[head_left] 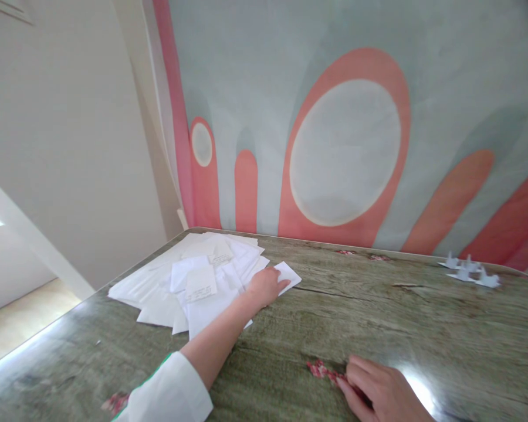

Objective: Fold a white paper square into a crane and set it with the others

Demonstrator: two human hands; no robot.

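My left hand (264,286) reaches across the table and lies flat on a white envelope (290,274) at the right edge of a loose pile of white envelopes and papers (189,284). Its fingers rest on the paper without closing around it. My right hand (381,390) lies near the table's front edge, fingers bent, its fingertips touching a small red patterned piece of paper (319,369).
The grey-green wood-grain table (422,328) stands against a wall with a pink and pale blue mural. Several small white folded paper figures (466,271) sit at the far right. Small red scraps (361,254) lie near the back edge; another red piece (114,403) lies front left.
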